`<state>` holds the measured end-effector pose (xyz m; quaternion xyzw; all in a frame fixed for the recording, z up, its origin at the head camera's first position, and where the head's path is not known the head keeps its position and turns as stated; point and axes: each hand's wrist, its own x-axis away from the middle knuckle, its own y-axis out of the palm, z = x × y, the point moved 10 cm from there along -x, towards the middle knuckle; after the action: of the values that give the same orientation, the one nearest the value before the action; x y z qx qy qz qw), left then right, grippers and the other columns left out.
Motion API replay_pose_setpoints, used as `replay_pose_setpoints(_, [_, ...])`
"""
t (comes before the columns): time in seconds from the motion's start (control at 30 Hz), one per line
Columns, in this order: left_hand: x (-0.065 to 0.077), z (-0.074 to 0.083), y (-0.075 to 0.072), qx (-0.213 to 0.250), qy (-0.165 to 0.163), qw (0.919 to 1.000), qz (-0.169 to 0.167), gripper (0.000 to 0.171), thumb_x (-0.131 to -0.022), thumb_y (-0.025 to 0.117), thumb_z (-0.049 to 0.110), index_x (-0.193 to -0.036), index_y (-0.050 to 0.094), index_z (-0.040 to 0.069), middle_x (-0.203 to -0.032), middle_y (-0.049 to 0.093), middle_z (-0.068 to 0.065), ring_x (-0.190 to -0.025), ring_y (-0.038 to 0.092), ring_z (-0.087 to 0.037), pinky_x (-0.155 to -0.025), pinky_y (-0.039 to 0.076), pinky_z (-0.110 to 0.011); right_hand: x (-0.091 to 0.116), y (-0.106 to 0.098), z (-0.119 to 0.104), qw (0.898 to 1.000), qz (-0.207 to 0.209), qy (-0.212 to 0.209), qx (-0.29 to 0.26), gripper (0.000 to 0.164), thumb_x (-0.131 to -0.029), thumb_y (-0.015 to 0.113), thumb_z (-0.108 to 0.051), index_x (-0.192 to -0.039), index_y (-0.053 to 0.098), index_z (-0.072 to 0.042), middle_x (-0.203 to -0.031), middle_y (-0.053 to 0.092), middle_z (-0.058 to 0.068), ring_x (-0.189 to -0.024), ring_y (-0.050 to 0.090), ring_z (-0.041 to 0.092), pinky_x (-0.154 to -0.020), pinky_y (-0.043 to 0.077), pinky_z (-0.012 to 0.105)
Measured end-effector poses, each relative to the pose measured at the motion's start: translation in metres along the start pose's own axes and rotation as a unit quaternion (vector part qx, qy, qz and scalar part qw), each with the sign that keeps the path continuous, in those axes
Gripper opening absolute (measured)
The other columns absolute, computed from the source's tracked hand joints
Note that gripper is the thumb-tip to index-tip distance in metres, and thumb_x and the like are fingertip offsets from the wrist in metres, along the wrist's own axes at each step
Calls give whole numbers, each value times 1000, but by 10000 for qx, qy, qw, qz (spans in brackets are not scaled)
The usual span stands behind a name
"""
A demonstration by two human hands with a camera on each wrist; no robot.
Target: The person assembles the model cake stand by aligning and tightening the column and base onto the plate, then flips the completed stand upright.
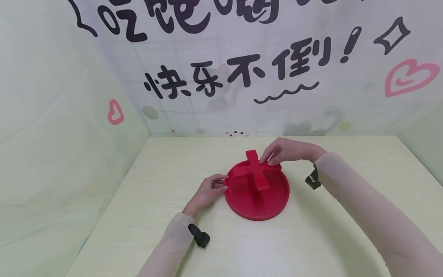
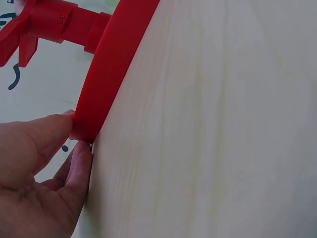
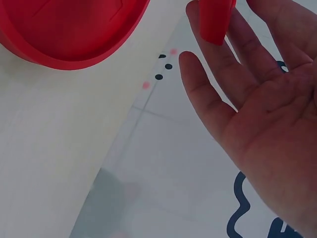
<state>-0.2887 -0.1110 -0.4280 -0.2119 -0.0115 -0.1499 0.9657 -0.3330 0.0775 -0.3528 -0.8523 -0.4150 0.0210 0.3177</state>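
A red round plastic tray (image 1: 273,202) with a raised rim rests on the table. From its middle rises a post (image 2: 81,26), marked "35" in the left wrist view, topped by a four-armed cross piece (image 1: 261,182). At the tray's left edge my left hand (image 1: 209,189) pinches the rim, thumb above and fingers low at the tabletop. Bent over the far right of the cross, my right hand (image 1: 287,149) grips one arm between thumb and fingers. In the right wrist view that arm's end (image 3: 215,22) hangs in front of the fingers.
The pale wood-grain table (image 1: 166,192) reaches back to a printed white sheet (image 1: 207,104) with dark lettering and hearts. More sheeting (image 1: 62,154) hangs along the left side. Black wrist straps (image 1: 199,235) sit on both sleeves.
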Motion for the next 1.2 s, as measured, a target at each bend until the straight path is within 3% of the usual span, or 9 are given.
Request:
replay_pose_setpoints(0.07, [-1, -1, 0, 7, 22, 10000, -12, 35, -87, 59, 1, -122, 54, -2, -113, 56, -21, -99, 58, -33, -84, 49, -36, -1, 1, 0, 10000, -22, 7, -14, 26, -85, 61, -2, -109, 68, -9, -105, 64, 6, -91, 62, 20, -74, 53, 33])
replay_pose_setpoints(0.3, [-17, -30, 2, 48, -35, 10000, 52, 36, -86, 62, 5, -122, 56, 5, -112, 57, -15, -98, 59, -29, -84, 50, -35, -2, 4, 1, 9999, -58, 58, -104, 27, -85, 60, 0, -110, 67, -9, -105, 64, 6, -91, 61, 21, -75, 52, 33])
replay_pose_setpoints(0.4, [-19, -34, 1, -16, -89, 9999, 93, 36, -86, 63, 7, -121, 57, 9, -112, 58, -11, -97, 59, -25, -83, 50, -33, -1, 5, 3, 9998, -61, 88, -178, 28, -85, 61, -2, -111, 66, -10, -107, 63, 5, -94, 61, 21, -77, 52, 34])
replay_pose_setpoints(0.6, [-18, -34, 1, -82, -180, 9997, 133, 36, -86, 63, 8, -121, 58, 12, -111, 58, -9, -97, 59, -22, -83, 50, -31, 5, 8, 9, 9995, 104, 77, -273, 30, -84, 64, -8, -113, 65, -12, -108, 62, 5, -96, 60, 21, -77, 52, 34])
replay_pose_setpoints(0.8, [-18, -35, 1, -61, -229, 9996, 132, 36, -86, 63, 8, -121, 58, 12, -111, 58, -8, -97, 59, -22, -83, 50, -31, 11, 12, 13, 9980, 460, -18, -435, 30, -82, 68, -11, -112, 64, -8, -97, 64, 7, -87, 61, 22, -71, 53, 33])
replay_pose_setpoints(1.2, [-19, -34, 2, -57, -213, 9997, 117, 35, -87, 63, 9, -122, 57, 12, -112, 57, -10, -99, 58, -24, -83, 50, -33, 26, 26, 4, 9900, 1280, -197, -557, 33, -81, 70, -13, -111, 60, -5, -83, 64, 5, -74, 62, 20, -70, 53, 42])
